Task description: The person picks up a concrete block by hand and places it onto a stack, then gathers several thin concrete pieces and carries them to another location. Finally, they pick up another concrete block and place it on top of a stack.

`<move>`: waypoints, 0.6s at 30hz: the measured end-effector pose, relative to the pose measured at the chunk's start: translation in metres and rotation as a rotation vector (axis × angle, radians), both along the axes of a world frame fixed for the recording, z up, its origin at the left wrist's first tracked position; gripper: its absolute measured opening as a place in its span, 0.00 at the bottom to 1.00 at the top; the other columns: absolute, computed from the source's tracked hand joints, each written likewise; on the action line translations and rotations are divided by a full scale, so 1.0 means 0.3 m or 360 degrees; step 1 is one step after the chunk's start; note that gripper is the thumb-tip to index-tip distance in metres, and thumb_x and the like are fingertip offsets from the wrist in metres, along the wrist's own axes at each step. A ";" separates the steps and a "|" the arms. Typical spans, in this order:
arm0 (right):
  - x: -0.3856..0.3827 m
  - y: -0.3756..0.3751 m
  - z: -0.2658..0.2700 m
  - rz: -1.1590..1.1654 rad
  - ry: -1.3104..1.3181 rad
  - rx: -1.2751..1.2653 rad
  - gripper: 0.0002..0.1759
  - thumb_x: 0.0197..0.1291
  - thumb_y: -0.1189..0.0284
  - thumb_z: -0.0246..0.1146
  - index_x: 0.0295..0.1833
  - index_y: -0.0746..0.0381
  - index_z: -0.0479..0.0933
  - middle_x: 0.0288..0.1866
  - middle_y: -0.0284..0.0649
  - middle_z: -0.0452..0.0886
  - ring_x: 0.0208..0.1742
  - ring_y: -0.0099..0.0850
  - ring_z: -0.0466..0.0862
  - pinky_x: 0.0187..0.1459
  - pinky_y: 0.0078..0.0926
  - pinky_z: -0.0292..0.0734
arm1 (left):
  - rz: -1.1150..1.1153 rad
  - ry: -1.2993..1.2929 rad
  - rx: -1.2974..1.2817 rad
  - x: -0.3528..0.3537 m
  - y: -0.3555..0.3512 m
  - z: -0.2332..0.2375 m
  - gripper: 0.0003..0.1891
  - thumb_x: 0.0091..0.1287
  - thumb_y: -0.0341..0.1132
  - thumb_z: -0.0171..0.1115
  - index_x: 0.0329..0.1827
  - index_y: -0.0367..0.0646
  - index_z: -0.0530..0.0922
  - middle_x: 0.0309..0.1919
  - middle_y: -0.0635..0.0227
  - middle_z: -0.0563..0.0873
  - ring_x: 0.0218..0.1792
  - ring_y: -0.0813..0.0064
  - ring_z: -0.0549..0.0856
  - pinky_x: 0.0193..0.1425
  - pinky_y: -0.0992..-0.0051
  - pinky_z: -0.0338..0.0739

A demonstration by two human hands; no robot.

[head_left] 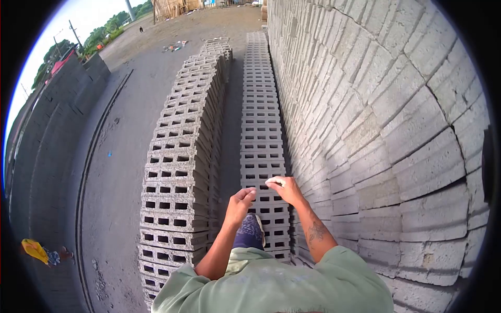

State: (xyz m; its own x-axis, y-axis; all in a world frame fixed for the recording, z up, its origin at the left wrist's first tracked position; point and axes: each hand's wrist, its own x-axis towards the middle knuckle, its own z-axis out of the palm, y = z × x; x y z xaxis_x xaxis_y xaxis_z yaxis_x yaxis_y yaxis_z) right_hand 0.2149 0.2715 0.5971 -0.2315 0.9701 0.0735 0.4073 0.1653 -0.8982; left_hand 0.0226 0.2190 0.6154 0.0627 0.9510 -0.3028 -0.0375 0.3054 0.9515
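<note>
Concrete hollow blocks [262, 160] are lying below the left hand [241, 202] and right hand [285, 190], both curling narrowly; whether they are holding anything, I cannot tell.

Ground [141, 104], grey: two block rows [201, 167] near centre; litter [176, 47], upper left; blue scrap [110, 154], left; rubble [100, 284], lower left

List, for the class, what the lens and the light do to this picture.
Head view: fisheye distortion bows the left block row and block wall, with black corners; head view: soft daylight, no hard shadows around the left hand or right hand, sky brightest; head view: blue fringe at left rim, distant trees soft.
</note>
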 end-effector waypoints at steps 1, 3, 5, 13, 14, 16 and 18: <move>0.024 0.103 -0.012 0.0039 -0.0074 -0.0112 0.13 0.55 0.67 0.63 0.42 0.64 0.80 0.33 0.44 0.83 0.34 0.29 0.83 0.38 0.25 0.75 | -0.0069 0.0032 0.0040 0.028 0.095 0.061 0.16 0.65 0.40 0.56 0.49 0.38 0.78 0.40 0.69 0.82 0.41 0.82 0.77 0.44 0.80 0.68; 0.098 0.237 -0.096 0.0030 -0.0247 -0.0319 0.14 0.52 0.67 0.65 0.43 0.64 0.80 0.35 0.44 0.84 0.37 0.29 0.83 0.40 0.25 0.76 | -0.0177 0.0121 0.0144 0.058 0.225 0.179 0.17 0.64 0.38 0.57 0.50 0.36 0.77 0.40 0.67 0.82 0.42 0.81 0.76 0.45 0.79 0.69; 0.202 0.290 -0.177 -0.0062 -0.0414 -0.0435 0.16 0.50 0.67 0.66 0.43 0.64 0.80 0.37 0.43 0.84 0.40 0.29 0.83 0.41 0.24 0.76 | -0.0276 0.0198 0.0232 0.054 0.340 0.249 0.17 0.63 0.38 0.59 0.50 0.34 0.77 0.41 0.65 0.82 0.43 0.77 0.77 0.49 0.77 0.70; 0.678 0.001 -0.883 0.0623 -0.1396 -0.0435 0.12 0.45 0.60 0.59 0.31 0.56 0.78 0.24 0.42 0.79 0.29 0.44 0.80 0.31 0.43 0.74 | -0.0222 0.0419 0.0100 -0.051 0.801 0.395 0.17 0.60 0.39 0.61 0.48 0.38 0.79 0.44 0.58 0.81 0.45 0.68 0.82 0.49 0.72 0.74; 0.725 -0.050 -1.083 0.0739 -0.1603 -0.0649 0.13 0.45 0.60 0.59 0.32 0.56 0.78 0.25 0.43 0.80 0.29 0.44 0.81 0.30 0.44 0.74 | -0.0210 0.0433 0.0093 -0.052 0.876 0.405 0.17 0.60 0.39 0.61 0.48 0.38 0.79 0.44 0.58 0.81 0.45 0.68 0.82 0.49 0.72 0.74; 0.709 0.051 -0.944 0.0530 -0.1421 -0.1020 0.13 0.45 0.60 0.59 0.32 0.57 0.78 0.25 0.43 0.80 0.28 0.42 0.81 0.29 0.43 0.74 | -0.0175 0.0495 0.0145 -0.036 1.050 0.433 0.17 0.60 0.39 0.61 0.48 0.38 0.79 0.44 0.58 0.81 0.45 0.67 0.82 0.50 0.72 0.74; 0.716 0.251 -0.879 0.0419 -0.1338 -0.1064 0.13 0.46 0.61 0.60 0.32 0.59 0.78 0.25 0.43 0.80 0.27 0.41 0.81 0.29 0.42 0.74 | -0.0165 0.0545 0.0166 -0.003 1.240 0.440 0.17 0.61 0.37 0.61 0.50 0.36 0.78 0.44 0.61 0.82 0.44 0.76 0.80 0.48 0.78 0.72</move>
